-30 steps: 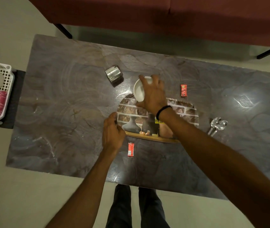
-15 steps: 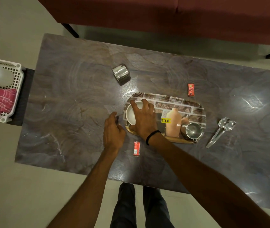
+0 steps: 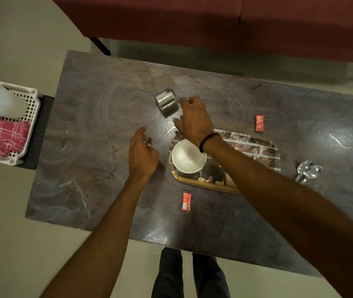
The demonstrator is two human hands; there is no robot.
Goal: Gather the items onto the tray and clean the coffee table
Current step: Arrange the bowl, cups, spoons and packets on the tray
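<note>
A brick-patterned tray (image 3: 257, 147) lies on the dark coffee table (image 3: 106, 136). A white bowl (image 3: 187, 157) sits in the tray's left end. My right hand (image 3: 194, 120) is open, fingers spread, just right of a steel cup (image 3: 166, 101) lying on its side, without holding it. My left hand (image 3: 142, 154) hovers open over the table, left of the tray. One red sachet (image 3: 259, 123) lies beyond the tray, another red sachet (image 3: 186, 201) in front of it. Two steel spoons (image 3: 308, 172) lie to the tray's right. My right forearm hides the tray's right part.
A white basket (image 3: 32, 117) off the table's left end holds a red checked cloth (image 3: 1, 135) and a white spray bottle (image 3: 5, 103). A dark red sofa (image 3: 214, 22) runs behind the table. My legs stand at the near edge.
My right hand let go of the white bowl on the tray and moved away toward the steel cup. My left hand stayed left of the tray.
</note>
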